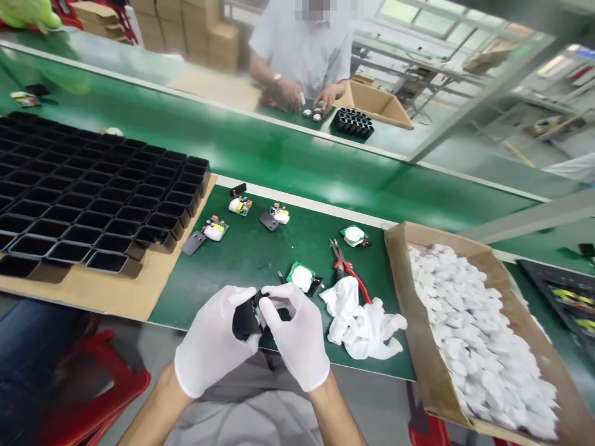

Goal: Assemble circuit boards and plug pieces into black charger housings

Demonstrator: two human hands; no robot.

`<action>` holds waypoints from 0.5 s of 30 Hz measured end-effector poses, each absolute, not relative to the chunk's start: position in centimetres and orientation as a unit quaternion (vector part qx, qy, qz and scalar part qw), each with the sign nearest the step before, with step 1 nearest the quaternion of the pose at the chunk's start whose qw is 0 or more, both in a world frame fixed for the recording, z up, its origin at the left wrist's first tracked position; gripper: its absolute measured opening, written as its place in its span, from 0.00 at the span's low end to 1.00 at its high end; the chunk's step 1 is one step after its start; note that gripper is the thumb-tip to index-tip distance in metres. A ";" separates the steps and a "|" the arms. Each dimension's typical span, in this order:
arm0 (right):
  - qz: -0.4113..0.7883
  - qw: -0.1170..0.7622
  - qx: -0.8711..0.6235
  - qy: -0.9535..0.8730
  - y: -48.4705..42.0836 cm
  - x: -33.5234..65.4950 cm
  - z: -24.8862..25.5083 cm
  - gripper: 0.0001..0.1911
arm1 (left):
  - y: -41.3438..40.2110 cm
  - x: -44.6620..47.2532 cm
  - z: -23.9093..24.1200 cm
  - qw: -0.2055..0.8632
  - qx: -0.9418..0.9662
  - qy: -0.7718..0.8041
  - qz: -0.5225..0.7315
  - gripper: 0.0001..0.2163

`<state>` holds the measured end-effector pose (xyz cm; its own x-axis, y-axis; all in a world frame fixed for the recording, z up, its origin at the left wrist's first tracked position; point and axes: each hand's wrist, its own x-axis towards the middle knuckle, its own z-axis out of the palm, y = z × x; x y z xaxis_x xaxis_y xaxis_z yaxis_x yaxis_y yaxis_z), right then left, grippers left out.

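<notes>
Both my hands wear white gloves and meet close to the front edge of the green table. My left hand (214,344) is closed around a black plastic case (244,322), held tilted. At the case's right end, the thumb and fingers of my right hand (300,337) are pinched on a small part; the fingers mostly hide it. Just beyond my hands lies a green circuit board (292,271) with a white pad on top and a black piece beside it. Red-handled pliers (338,257) and a crumpled white glove (356,322) rest to the right.
At left, rows of open black cases (106,261) stand on a cardboard sheet (153,279). Several small circuit boards (215,230) lie farther back. A cardboard box (418,353) at right holds many white pads (483,334). Behind the green partition (297,158) a person (302,56) handles small parts.
</notes>
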<state>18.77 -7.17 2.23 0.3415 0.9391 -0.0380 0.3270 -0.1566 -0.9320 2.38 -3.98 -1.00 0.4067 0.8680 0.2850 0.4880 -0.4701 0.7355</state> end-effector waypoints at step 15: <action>0.075 0.227 -0.872 -0.427 -6.9 33.5 5.5 0.09 | -0.9 5.0 1.7 0.434 0.743 0.442 0.251 0.25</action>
<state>33.54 -6.93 5.53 0.6244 0.7786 0.0632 0.7105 -0.5324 -0.4602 5.04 -0.95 1.65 0.4823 0.8760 -0.0109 0.4395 -0.2312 0.8680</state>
